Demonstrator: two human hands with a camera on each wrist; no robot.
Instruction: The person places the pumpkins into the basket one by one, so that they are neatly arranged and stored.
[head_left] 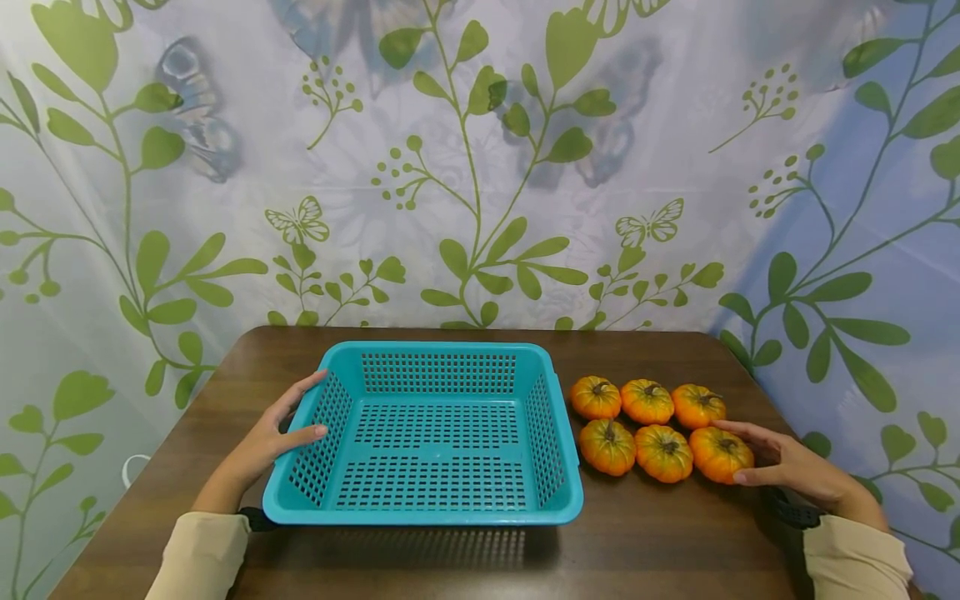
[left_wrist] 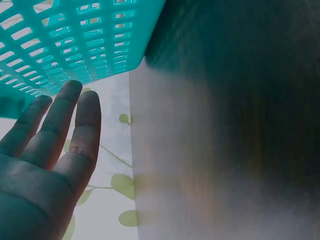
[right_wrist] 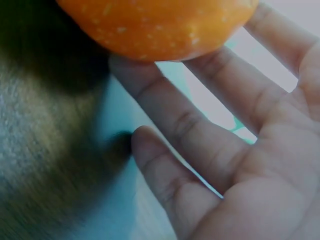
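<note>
A turquoise plastic basket point(head_left: 438, 515) with perforated walls is on the brown table. My left hand point(head_left: 258, 442) holds its left side, thumb over the rim and fingers outside; in the left wrist view, extended fingers point(left_wrist: 85, 125) lie against the perforated basket wall point(left_wrist: 75, 45). To the right of the basket, several small orange pumpkins are set in two rows. My right hand point(head_left: 798, 467) holds the front-right pumpkin point(head_left: 721, 455) between thumb and fingers. Seen from the right wrist, fingertips touch the underside of that pumpkin point(right_wrist: 160, 30), while the thumb is hidden.
The other pumpkins include a front-middle one point(head_left: 664, 454) and a back-right one point(head_left: 698, 406), close beside the held one. Behind the wooden table point(head_left: 645, 550) hangs a leaf-patterned curtain point(head_left: 480, 167). A white loop point(head_left: 133, 469) shows past the table's left edge.
</note>
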